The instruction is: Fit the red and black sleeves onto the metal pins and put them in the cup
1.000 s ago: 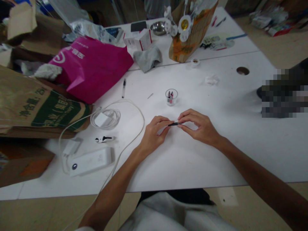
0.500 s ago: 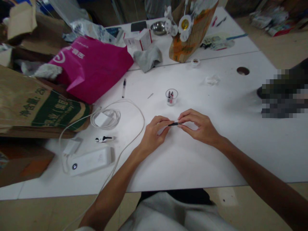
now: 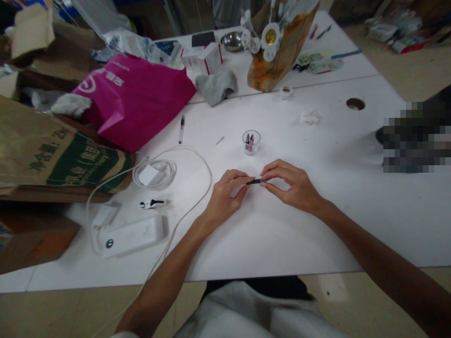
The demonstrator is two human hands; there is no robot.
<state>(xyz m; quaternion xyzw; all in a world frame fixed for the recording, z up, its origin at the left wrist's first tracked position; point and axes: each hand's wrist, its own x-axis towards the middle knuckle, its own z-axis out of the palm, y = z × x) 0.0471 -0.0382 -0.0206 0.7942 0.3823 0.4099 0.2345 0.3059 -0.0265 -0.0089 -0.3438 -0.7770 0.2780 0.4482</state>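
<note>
Head view. Slim black rod-like item (image 3: pixel 253 181), one: held near level between both hands, above the white worktop (image 3: pixel 303 244); exact type too small to tell.

Left hand (image 3: pixel 228 192): fingers pinching the item's left end, thumb beneath. Right hand (image 3: pixel 291 187): fingertips pinching the opposite end, where a lighter, thinner portion shows; remaining fingers curved. The two hands apart, the dark middle of the item exposed between them.

Clear round cup (image 3: pixel 251 146), one: upright, just beyond the hands, containing small dark and red pieces with pointed tops. Thin pale sliver (image 3: pixel 220 140): lying to the left of the cup. Pen with black cap (image 3: pixel 182 129): lying farther left, near the magenta bag (image 3: pixel 141 98).

Left side of the worktop: white charger block (image 3: pixel 151 175) within a coiled white cable (image 3: pixel 172 175); black-and-white clip-like tool (image 3: pixel 153 203); white power bank (image 3: pixel 134 236), a small round dark display at one end.

Far side: grey cloth (image 3: pixel 216 86); white box with red edges (image 3: pixel 211 57); metal bowl (image 3: pixel 232 42); brown paper bag (image 3: pixel 268 70), upright; small roll of tape (image 3: pixel 285 92); crumpled white scrap (image 3: pixel 310 117), near a round hole (image 3: pixel 355 103) in the worktop.
</note>
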